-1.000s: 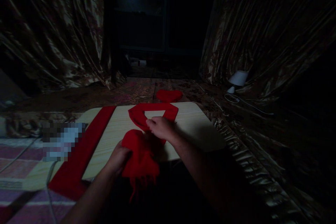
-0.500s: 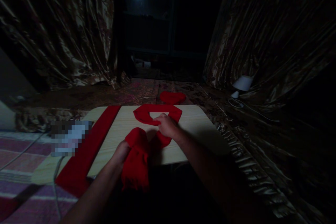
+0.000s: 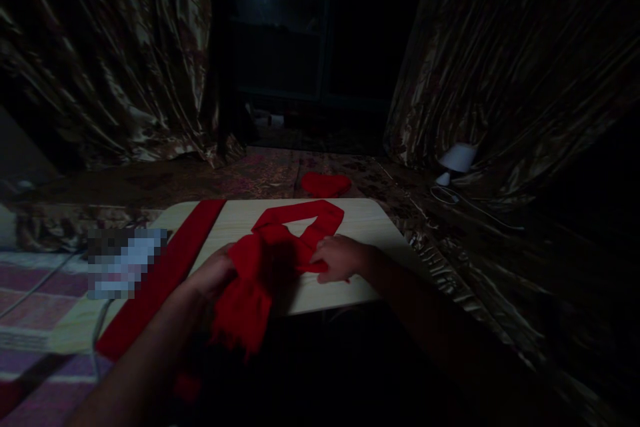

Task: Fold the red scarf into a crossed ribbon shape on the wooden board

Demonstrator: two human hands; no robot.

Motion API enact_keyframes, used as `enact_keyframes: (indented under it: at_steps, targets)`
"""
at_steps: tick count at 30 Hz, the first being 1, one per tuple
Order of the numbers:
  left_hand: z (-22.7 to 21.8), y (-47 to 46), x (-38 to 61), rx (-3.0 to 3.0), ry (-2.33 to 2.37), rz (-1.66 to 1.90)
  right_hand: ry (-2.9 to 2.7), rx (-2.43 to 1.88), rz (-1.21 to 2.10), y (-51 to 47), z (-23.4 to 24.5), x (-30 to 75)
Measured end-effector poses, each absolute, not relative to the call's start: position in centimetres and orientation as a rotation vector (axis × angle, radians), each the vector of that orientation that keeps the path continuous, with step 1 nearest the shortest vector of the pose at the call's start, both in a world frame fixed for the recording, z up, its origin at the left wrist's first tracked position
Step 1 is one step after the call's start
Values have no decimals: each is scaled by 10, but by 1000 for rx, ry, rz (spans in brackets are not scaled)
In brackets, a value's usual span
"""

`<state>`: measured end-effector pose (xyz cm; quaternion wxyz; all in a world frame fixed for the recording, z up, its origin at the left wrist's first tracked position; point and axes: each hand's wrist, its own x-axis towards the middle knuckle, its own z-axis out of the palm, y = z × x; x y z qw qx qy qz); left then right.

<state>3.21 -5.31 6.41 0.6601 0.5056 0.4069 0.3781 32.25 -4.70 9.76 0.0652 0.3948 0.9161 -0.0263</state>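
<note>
Head view, dim: 2 hands probably grip scarf (image 3: 280, 247).

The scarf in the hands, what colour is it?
Bright red scarf, seen in the head view.

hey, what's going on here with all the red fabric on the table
A person works a red knitted scarf on a light wooden table in a dim, curtained room. The left hand grips the scarf's fringed end, which hangs over the near edge; the right hand presses on a crossing strand. The far part of the scarf forms a loop on the tabletop. A second long red scarf lies flat along the table's left side, and a small red cloth piece sits beyond the table.
</note>
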Motion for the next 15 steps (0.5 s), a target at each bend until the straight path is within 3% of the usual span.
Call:
enact_keyframes:
  at_steps: [4, 10, 15]
  targets:
    - [66, -58, 31, 1570, 938, 561, 2832, 1324, -267, -40, 80, 330]
    - [91, -48, 35, 1733, 1261, 723, 2950, 1629, -93, -18, 58, 319]
    - [92, -21, 22, 2162, 1459, 254, 2797, 1641, -168, -18, 40, 307]
